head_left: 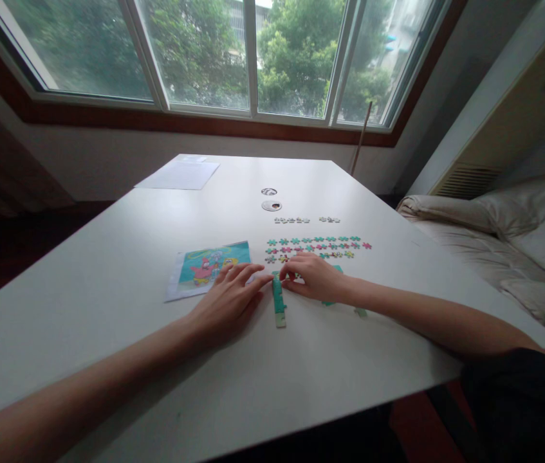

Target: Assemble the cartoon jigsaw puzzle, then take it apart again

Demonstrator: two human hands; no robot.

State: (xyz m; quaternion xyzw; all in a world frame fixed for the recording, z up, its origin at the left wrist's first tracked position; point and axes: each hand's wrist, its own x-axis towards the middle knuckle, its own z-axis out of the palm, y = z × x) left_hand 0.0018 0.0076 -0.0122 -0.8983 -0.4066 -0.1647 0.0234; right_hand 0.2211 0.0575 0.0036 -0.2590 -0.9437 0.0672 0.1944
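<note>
Picture sheet (207, 269) partly behind left hand (231, 292); round discs (268, 207) beyond.

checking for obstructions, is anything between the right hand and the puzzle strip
Nothing visible is: the right hand is at the far end of the puzzle strip, with the left hand close on its other side.

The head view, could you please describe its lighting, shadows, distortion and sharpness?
In the head view, daylight comes through the window, with pale sheen on the white table; soft shadow lies beneath the left hand; the sofa looks stretched near the edge; the puzzle pieces lack fine detail.
</note>
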